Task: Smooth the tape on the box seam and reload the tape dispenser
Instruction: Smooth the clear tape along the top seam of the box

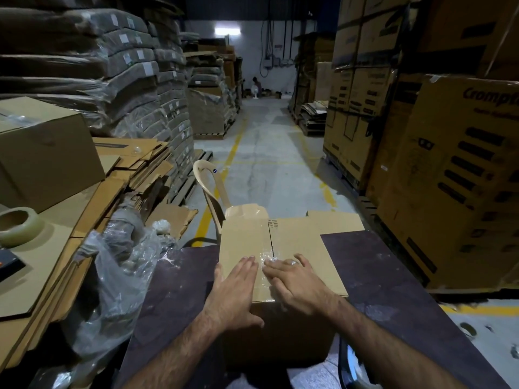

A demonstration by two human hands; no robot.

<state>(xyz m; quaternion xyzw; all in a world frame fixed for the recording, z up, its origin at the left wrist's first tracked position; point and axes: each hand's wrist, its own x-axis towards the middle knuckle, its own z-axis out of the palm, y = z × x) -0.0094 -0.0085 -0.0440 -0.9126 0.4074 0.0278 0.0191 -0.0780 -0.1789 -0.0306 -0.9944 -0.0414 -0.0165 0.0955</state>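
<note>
A closed cardboard box stands on a dark table in front of me. Clear tape runs along its centre seam and looks wrinkled near my fingers. My left hand lies flat on the box top just left of the seam, thumb over the near edge. My right hand, a ring on one finger, lies flat on the seam with fingertips on the tape. A roll of clear tape sits on flat cardboard at the far left. The corner of a dark object with orange shows at the left edge; I cannot tell what it is.
Crumpled clear plastic hangs left of the table beside stacked flat cardboard. A beige plastic chair stands behind the box. Tall printed cartons line the right, wrapped bundles the left, with an aisle between.
</note>
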